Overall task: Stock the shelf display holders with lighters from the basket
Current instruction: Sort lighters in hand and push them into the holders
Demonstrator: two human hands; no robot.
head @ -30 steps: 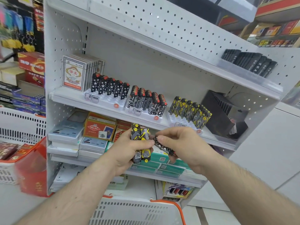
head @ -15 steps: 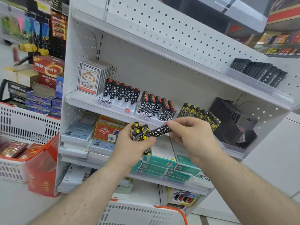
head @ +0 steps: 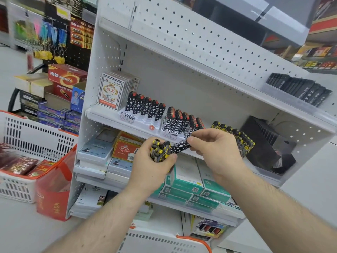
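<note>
1. Two hands meet in front of the middle shelf (head: pixel 109 115) in the single head view: the left hand (head: pixel 151 172) is curled round a small bundle of yellow-and-black lighters (head: pixel 159 150), and the right hand (head: pixel 217 152) pinches one black lighter with white squares (head: pixel 179 147) between thumb and fingertips, its far end touching the bundle
2. Step in hand, as I judge it: one lighter is being drawn out of the handful, ready to go into a display holder; the seating itself is not yet done
3. Next move calls for finding the holder whose pattern matches and standing the lighter upright in a free slot; none of the three rows shows white squares, so which holder it belongs to I cannot tell
4. Count on the shelf: three rows of lighters; five show in the star-patterned row (head: pixel 145 106), whose white holder (head: pixel 142 121) has bare slots in front; about five in the circuit-patterned row (head: pixel 182 121); the yellow-and-black row (head: pixel 235 136) is partly hidden behind the right hand, so no firm count
5. Count in hand: at least two yellow tops show in the bundle, the rest hidden by fingers
6. Baskets: one white basket with an orange rim (head: pixel 164 243) lies at the bottom edge, another (head: pixel 36 132) stands at the left
</note>
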